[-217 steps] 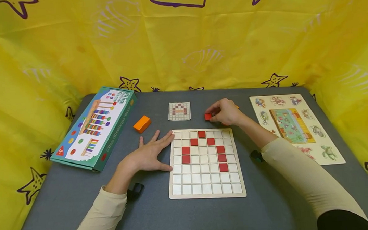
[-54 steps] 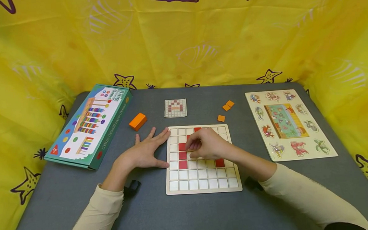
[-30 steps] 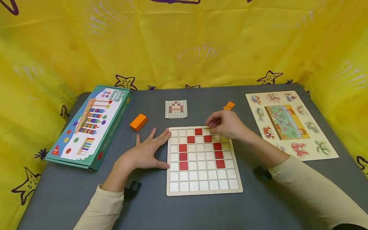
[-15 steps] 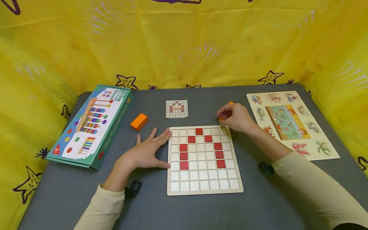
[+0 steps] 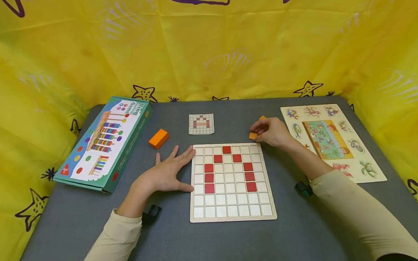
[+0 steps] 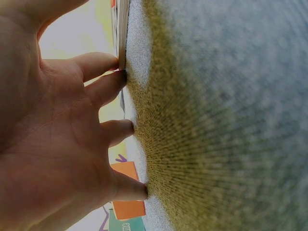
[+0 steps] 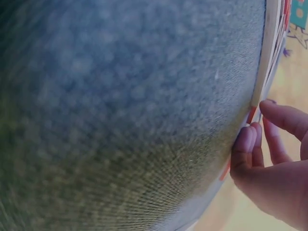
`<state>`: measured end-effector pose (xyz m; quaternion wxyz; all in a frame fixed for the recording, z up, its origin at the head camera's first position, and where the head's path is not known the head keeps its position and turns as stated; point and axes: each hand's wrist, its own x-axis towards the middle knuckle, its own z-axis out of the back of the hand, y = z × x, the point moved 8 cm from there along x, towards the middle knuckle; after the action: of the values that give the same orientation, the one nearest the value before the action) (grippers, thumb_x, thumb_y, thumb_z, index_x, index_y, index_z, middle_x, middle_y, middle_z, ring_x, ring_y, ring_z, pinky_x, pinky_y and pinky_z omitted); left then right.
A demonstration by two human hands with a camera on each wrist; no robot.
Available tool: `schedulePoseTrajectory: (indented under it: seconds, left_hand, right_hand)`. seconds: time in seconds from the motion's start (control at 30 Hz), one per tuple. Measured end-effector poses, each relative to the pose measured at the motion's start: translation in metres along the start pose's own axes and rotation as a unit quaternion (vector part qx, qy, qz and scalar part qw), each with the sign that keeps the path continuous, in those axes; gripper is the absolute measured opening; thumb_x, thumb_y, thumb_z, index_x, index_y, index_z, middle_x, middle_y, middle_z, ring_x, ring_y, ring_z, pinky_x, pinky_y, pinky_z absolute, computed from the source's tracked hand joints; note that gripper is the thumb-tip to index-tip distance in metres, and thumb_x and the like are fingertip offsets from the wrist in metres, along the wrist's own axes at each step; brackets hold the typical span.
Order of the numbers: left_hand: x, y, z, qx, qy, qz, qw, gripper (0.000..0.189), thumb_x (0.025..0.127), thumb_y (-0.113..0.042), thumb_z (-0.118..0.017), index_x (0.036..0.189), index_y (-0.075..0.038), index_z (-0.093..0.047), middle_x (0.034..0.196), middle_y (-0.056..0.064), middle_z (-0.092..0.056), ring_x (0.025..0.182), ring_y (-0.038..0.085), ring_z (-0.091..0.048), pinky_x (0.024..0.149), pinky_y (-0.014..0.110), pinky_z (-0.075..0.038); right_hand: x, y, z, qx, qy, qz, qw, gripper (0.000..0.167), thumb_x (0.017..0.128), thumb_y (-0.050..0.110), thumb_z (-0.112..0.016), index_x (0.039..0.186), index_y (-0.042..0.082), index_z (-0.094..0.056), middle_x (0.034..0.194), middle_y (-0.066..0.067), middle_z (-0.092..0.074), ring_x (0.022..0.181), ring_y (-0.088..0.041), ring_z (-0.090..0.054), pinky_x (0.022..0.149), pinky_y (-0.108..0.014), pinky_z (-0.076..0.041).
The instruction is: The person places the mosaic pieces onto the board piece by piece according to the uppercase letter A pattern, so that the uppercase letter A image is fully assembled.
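Observation:
In the head view, a pale grid board (image 5: 234, 219) lies on the grey table. Several red square tiles (image 5: 226, 150) form an arch in its cells. My left hand (image 5: 167, 175) rests spread beside the board, thumb and fingertips touching its left edge; the left wrist view shows the same straight fingers (image 6: 113, 89). Just past the board's far right corner, my right hand (image 5: 272, 132) pinches an orange square tile (image 5: 253, 136) between thumb and fingers. That tile's edge (image 7: 251, 114) also shows in the right wrist view. Another orange tile (image 5: 262, 117) is mostly covered by the right hand.
Behind the board lies a small pattern card (image 5: 201, 124). An orange block (image 5: 158, 139) sits left of it, next to a green game box (image 5: 104, 144). At the right is a wooden animal puzzle (image 5: 335, 144). A yellow cloth (image 5: 205, 41) hangs behind the table.
One more red tile now sits at the arch's lower left. My right hand has moved from the board to the far right and taken hold of an orange tile. The left hand stays put.

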<state>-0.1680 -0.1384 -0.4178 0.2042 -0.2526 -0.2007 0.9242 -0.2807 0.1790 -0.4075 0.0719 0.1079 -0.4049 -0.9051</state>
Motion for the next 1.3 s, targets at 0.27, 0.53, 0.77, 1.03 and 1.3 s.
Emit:
schedulePoseTrajectory:
  seconds: [0.27, 0.53, 0.77, 1.03, 1.3]
  left_hand:
    - [0.0004, 0.0003, -0.0007, -0.001, 0.003, 0.002, 1.0, 0.116, 0.082, -0.052, -0.086, 0.169, -0.027, -0.014, 0.177, -0.005, -0.005, 0.162, 0.041, 0.006, 0.111, 0.084, 0.013]
    - [-0.0004, 0.0012, -0.0005, -0.001, 0.003, 0.003, 1.0, 0.116, 0.082, -0.053, -0.085, 0.169, -0.027, -0.014, 0.177, -0.005, -0.006, 0.162, 0.041, 0.006, 0.111, 0.084, 0.012]
    - [0.0013, 0.0008, -0.0012, -0.001, 0.004, 0.0, 1.0, 0.115, 0.082, -0.052, -0.085, 0.169, -0.027, -0.014, 0.177, -0.005, -0.006, 0.162, 0.041, 0.006, 0.111, 0.084, 0.013]
    - [0.0009, 0.0004, -0.0016, 0.001, 0.004, 0.002, 1.0, 0.115, 0.082, -0.052, -0.085, 0.169, -0.027, -0.014, 0.177, -0.005, -0.006, 0.162, 0.041, 0.006, 0.111, 0.084, 0.013]
    - [0.0007, 0.001, -0.0006, 0.0, 0.003, 0.001, 1.0, 0.115, 0.082, -0.052, -0.085, 0.169, -0.027, -0.014, 0.177, -0.005, -0.006, 0.162, 0.041, 0.006, 0.111, 0.084, 0.013]
  right_hand:
    - [0.0025, -0.0039, -0.0009, 0.012, 0.017, 0.002, 0.9998, 0.034, 0.079, -0.007, -0.08, 0.113, -0.005, -0.076, 0.105, -0.023, -0.073, 0.09, -0.025, -0.064, 0.07, -0.017, -0.051]
    - [0.0042, -0.0031, -0.0009, -0.035, 0.018, 0.007, 0.9992, 0.032, 0.081, -0.001, -0.081, 0.113, 0.0, -0.078, 0.105, -0.019, -0.075, 0.094, -0.028, -0.066, 0.072, -0.023, -0.051]
    - [0.0042, -0.003, -0.0006, -0.046, 0.018, 0.006, 0.9988, 0.031, 0.082, -0.001, -0.079, 0.113, 0.002, -0.079, 0.107, -0.018, -0.077, 0.096, -0.029, -0.068, 0.074, -0.026, -0.051]
    - [0.0044, -0.0027, 0.0003, -0.051, 0.01, 0.005, 0.9986, 0.028, 0.083, -0.001, -0.078, 0.11, 0.004, -0.081, 0.105, -0.017, -0.078, 0.095, -0.028, -0.068, 0.071, -0.026, -0.05]
    - [0.0017, 0.0014, 0.0036, -0.04, 0.004, 0.006, 0.9992, 0.029, 0.083, -0.001, -0.079, 0.112, 0.003, -0.08, 0.107, -0.018, -0.077, 0.095, -0.029, -0.069, 0.07, -0.024, -0.052]
